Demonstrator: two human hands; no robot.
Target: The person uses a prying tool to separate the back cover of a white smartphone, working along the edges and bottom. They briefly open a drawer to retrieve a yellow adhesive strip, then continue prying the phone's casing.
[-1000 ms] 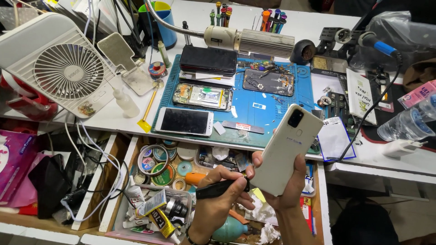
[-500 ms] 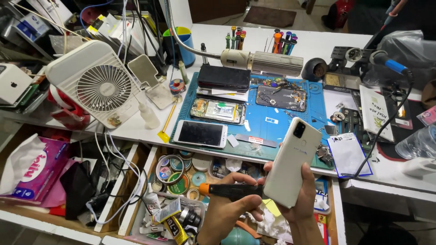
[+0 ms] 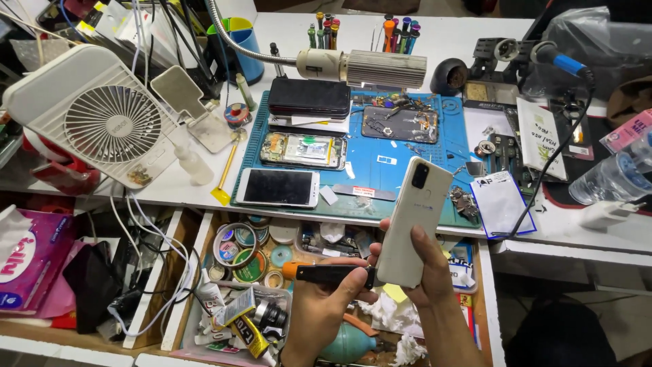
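Smooth white phone (image 3: 415, 221) in right grip (image 3: 435, 285); left grip (image 3: 324, 306) pinching slim black, orange-tipped tool (image 3: 329, 273), perhaps a screwdriver.

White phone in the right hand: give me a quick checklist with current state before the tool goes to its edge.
1. Grip on the white phone: right hand wraps its lower half, back cover toward the camera, upright and slightly tilted. Ok.
2. Tool in hand: left hand holds the black tool with an orange end lying level. Ok.
3. Tool tip at the phone's edge: meets the phone's lower left edge; contact cannot tell.
4. Back cover closed: no gap visible. Ok.
5. What lies below: the open drawer, full of tape rolls. Not ok for dropped parts.
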